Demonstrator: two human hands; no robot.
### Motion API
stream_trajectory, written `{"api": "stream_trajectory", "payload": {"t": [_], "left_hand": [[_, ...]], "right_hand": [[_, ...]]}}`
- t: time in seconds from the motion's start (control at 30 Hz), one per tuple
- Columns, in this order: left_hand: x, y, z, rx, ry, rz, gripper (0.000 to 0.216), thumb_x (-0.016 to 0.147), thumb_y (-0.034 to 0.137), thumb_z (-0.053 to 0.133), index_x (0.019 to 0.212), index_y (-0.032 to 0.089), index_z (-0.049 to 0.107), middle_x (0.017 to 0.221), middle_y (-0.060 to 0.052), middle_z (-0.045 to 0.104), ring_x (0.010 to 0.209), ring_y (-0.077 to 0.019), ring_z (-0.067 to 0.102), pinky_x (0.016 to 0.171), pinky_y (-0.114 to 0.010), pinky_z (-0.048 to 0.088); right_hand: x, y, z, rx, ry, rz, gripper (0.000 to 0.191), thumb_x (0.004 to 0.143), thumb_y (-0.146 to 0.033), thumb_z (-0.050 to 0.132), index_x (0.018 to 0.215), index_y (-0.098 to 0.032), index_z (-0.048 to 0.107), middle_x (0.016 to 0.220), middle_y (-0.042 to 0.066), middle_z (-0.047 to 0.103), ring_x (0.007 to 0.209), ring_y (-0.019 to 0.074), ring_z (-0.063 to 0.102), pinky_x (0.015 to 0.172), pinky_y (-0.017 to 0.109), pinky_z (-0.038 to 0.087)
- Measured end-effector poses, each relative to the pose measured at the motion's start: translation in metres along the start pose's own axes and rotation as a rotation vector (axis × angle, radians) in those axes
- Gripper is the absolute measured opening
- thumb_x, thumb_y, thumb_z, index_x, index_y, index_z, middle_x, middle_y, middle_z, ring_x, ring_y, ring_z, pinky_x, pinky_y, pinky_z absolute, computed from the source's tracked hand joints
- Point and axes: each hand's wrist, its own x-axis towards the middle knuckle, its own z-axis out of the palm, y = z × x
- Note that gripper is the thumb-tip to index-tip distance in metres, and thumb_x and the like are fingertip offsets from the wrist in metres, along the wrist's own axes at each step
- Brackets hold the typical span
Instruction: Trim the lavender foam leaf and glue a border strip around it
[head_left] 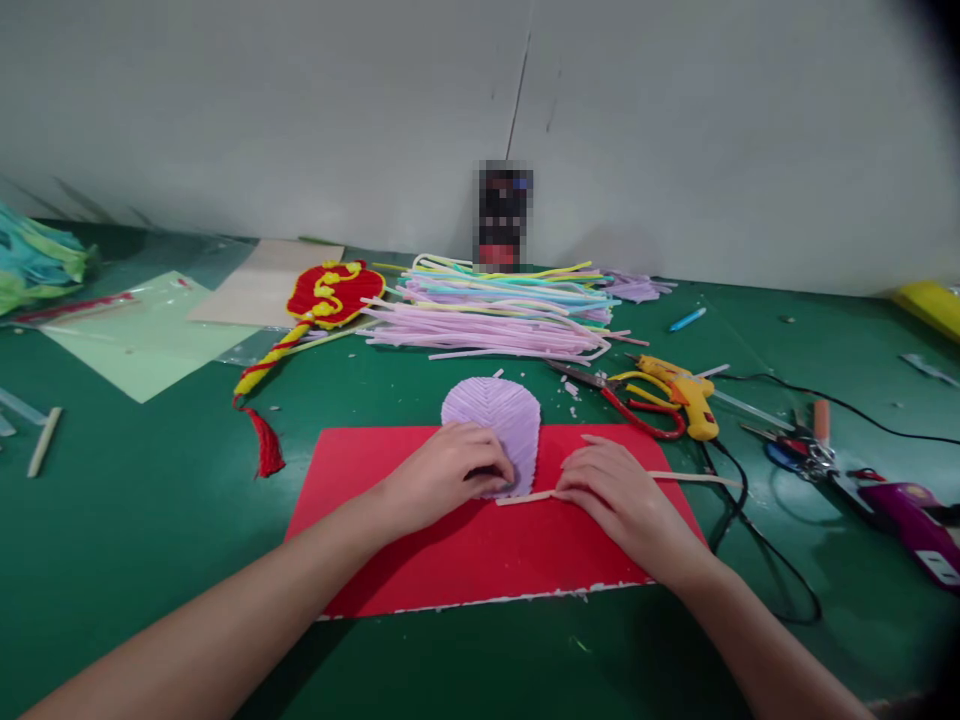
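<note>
A light purple leaf-shaped piece [517,410], made of pipe cleaners laid in slanting rows, lies on a red sheet [420,570]. My left hand [457,470] rests over its lower left part, fingers curled and pressed together on it. Close to its lower edge lies a cream pipe cleaner [525,498]. My right hand [611,490] pinches that pipe cleaner between thumb and fingers, and its far end sticks out to the right beyond the hand. The fingertips of both hands are partly hidden.
Behind lies a pile of coloured pipe cleaners [487,325]. A red and yellow fan [334,295] with a tassel is at left. To the right are scissors [645,410], a yellow glue gun [686,395] with a black cord, keys [814,458] and a purple tool [911,520].
</note>
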Motion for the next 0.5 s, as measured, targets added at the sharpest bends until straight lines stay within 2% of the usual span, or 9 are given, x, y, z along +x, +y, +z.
{"api": "stream_trajectory", "payload": {"t": [0.33, 0.5], "left_hand": [[0.000, 0.003, 0.000, 0.002, -0.020, -0.025, 0.009, 0.084, 0.020, 0.056, 0.083, 0.022, 0.064, 0.088, 0.001, 0.065, 0.087, -0.0139, 0.058, 0.079, -0.027, 0.038], [-0.002, 0.010, -0.002, 0.055, -0.038, -0.039, 0.007, 0.080, 0.028, 0.061, 0.086, 0.025, 0.063, 0.092, 0.001, 0.061, 0.090, -0.0157, 0.054, 0.077, -0.028, 0.036]], "right_hand": [[-0.002, -0.002, 0.004, -0.056, 0.012, -0.024, 0.018, 0.092, -0.021, 0.043, 0.088, -0.022, 0.061, 0.088, 0.003, 0.067, 0.090, 0.0190, 0.059, 0.096, 0.045, 0.038], [-0.003, 0.000, 0.004, -0.057, 0.013, -0.014, 0.016, 0.091, -0.020, 0.046, 0.087, -0.022, 0.061, 0.087, 0.002, 0.067, 0.090, 0.0181, 0.059, 0.097, 0.043, 0.037]]}}
